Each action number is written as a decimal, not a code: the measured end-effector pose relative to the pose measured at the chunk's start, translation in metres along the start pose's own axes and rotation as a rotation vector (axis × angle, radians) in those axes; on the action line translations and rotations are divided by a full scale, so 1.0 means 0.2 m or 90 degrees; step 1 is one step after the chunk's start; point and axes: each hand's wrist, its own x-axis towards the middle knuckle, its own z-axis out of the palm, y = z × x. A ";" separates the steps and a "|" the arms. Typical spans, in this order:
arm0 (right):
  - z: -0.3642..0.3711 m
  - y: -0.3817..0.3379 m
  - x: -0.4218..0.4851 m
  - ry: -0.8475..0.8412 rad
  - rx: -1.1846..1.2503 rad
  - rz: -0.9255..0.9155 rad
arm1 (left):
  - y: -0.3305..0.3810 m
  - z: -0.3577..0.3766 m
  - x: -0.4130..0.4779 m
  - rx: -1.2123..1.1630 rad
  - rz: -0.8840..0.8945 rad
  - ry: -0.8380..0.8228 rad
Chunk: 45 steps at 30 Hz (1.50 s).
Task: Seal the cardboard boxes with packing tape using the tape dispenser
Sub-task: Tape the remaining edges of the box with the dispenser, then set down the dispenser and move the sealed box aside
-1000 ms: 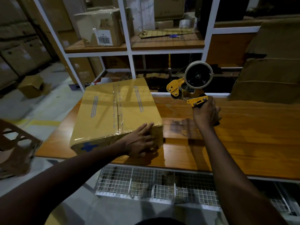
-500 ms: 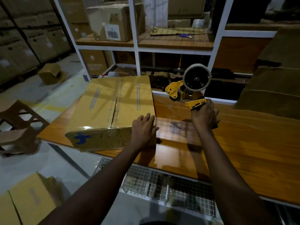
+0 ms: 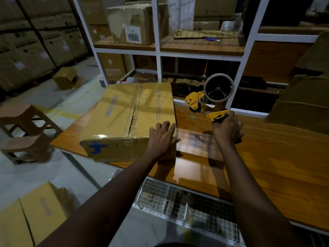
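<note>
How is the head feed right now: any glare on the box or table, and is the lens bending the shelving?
Head view: dim, warm light; glare on the taped cardboard box and glossy table; tape dispenser shadow falls on the table by the right hand; shelf uprights splay from wide-angle distortion.

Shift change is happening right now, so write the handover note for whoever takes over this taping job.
Left hand: flat, pressing the near right corner of the yellow-brown cardboard box.
Right hand: grips the handle of the yellow tape dispenser with its clear roll, held upright over the wooden table, right of the box.
Done: clear tape covers the box's top centre seam and runs down its near face.
Left: any cross strips; a second cardboard box on the floor, tape state unclear.
</note>
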 end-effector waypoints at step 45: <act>0.17 0.14 -0.32 -0.067 -0.035 0.054 | -0.31 0.04 0.03 -0.006 0.132 -0.023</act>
